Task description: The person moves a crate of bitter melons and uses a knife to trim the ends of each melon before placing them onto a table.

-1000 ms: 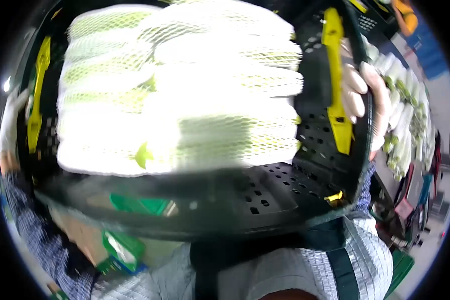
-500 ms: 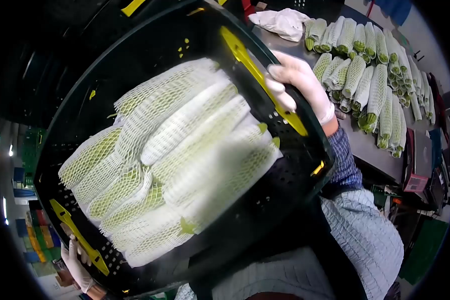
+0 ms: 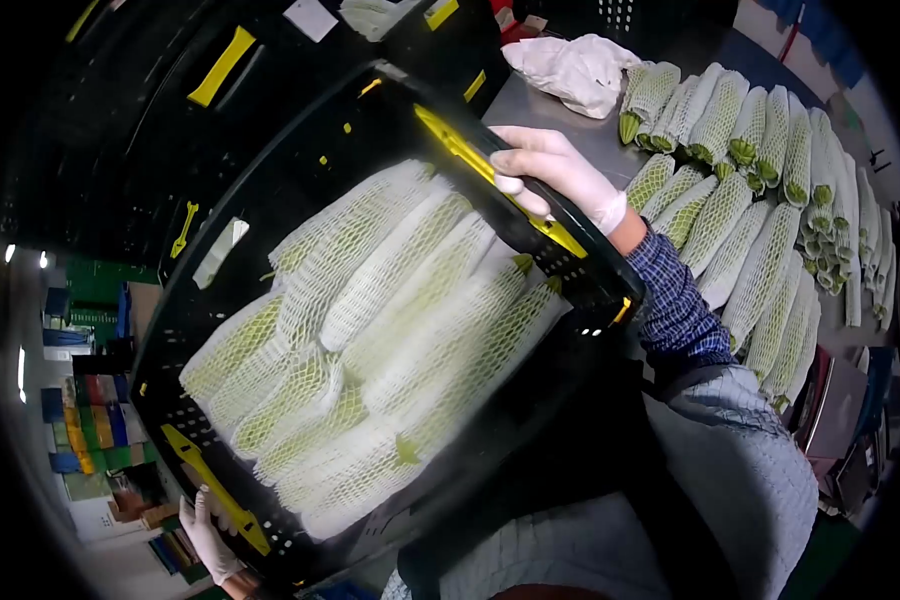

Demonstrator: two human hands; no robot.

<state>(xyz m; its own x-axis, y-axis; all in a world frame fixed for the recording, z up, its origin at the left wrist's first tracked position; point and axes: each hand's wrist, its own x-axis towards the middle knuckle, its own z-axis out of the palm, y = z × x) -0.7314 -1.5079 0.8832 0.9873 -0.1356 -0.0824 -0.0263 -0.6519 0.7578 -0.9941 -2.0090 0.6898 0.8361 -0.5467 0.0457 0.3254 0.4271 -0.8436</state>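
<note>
A black plastic crate (image 3: 530, 395) with yellow handles is held tilted in front of me. Inside it lie several zucchini (image 3: 400, 300) in white foam net sleeves, in two rows. My right hand (image 3: 560, 175), in a white glove, is closed around the rim at the upper-right yellow handle (image 3: 450, 140). At the lower-left yellow handle (image 3: 215, 490), my gloved left hand (image 3: 208, 540) grips the opposite end from outside; part of its fingers is hidden behind the crate wall.
Black crates with yellow handles (image 3: 222, 66) stand at the upper left. On the metal table (image 3: 595, 135) to the right lie many more netted zucchini (image 3: 735, 215) in piles, beside a crumpled white bag (image 3: 575, 75). Colored bins (image 3: 95, 425) are at the far left.
The crate has shifted down and sits a little farther off, with both hands still on it. More of the black crates at the upper left now shows.
</note>
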